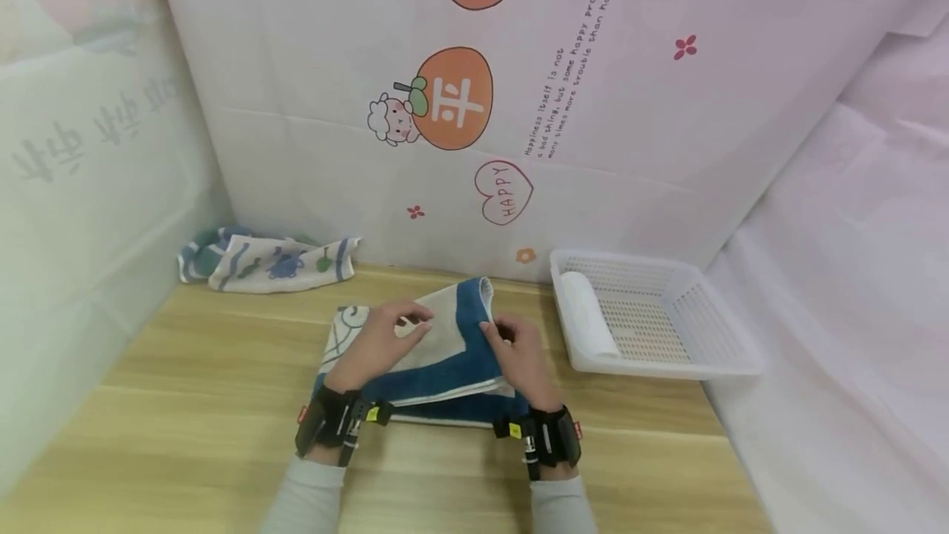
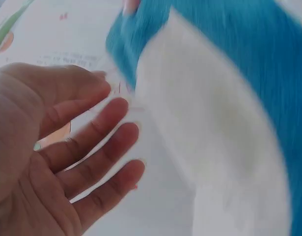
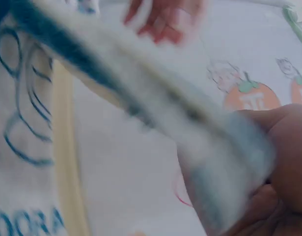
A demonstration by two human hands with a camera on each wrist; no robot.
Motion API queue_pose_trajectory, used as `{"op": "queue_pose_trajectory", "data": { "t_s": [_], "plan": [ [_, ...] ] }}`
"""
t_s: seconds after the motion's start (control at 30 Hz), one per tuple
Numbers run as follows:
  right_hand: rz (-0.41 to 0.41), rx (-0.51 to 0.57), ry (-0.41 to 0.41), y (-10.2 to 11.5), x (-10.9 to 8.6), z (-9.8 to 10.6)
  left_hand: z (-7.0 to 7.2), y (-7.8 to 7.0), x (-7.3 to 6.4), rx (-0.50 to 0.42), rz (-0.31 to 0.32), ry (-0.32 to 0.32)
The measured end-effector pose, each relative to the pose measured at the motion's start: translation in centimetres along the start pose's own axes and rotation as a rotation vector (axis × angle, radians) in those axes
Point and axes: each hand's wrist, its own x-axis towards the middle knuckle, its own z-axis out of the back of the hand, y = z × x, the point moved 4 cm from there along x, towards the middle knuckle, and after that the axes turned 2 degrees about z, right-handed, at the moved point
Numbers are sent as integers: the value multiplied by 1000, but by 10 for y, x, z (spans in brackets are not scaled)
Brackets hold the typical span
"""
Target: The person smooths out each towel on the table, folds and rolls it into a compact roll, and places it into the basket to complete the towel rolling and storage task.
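Observation:
A blue and cream towel [image 1: 437,380] lies folded on the wooden table, one end of its upper layer lifted on the right. My right hand [image 1: 521,353] pinches that raised corner between thumb and fingers; in the right wrist view the towel's edge [image 3: 155,93] runs blurred into the grip. Over the left part of the towel hovers my left hand [image 1: 381,344], its fingers relaxed and slightly bent. The left wrist view shows those fingers [image 2: 99,152] spread and holding nothing, with the towel's blue border [image 2: 239,49] beyond them.
A white plastic basket [image 1: 722,336] stands at the right with a rolled white cloth [image 1: 587,316] inside. At the back left, a patterned cloth [image 1: 285,264] lies crumpled against the wall. Printed white sheets [image 1: 608,188] cover the walls behind and at both sides.

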Motion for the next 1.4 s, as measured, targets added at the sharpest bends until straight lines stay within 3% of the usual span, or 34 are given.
{"op": "queue_pose_trajectory", "data": {
  "t_s": [0.13, 0.37, 0.77, 1.03, 1.2, 1.4],
  "plan": [
    [-32, -99, -16, -7, -4, 22, 8, 11, -2, 34, 37, -8],
    [-244, -271, 43, -34, -15, 45, 10, 26, -6, 67, 127, 45],
    [-412, -269, 133, -69, -27, 55, 8, 41, -13, 217, 235, 158],
    [-452, -270, 134, -80, -38, 61, 8, 47, -14, 246, 293, 214],
    [-506, -320, 196, -102, -47, 55, 3, 56, -17, 255, 366, 257],
    [-526, -309, 199, -123, -54, 51, 0, 59, -18, 247, 373, 269]
  ]
}}
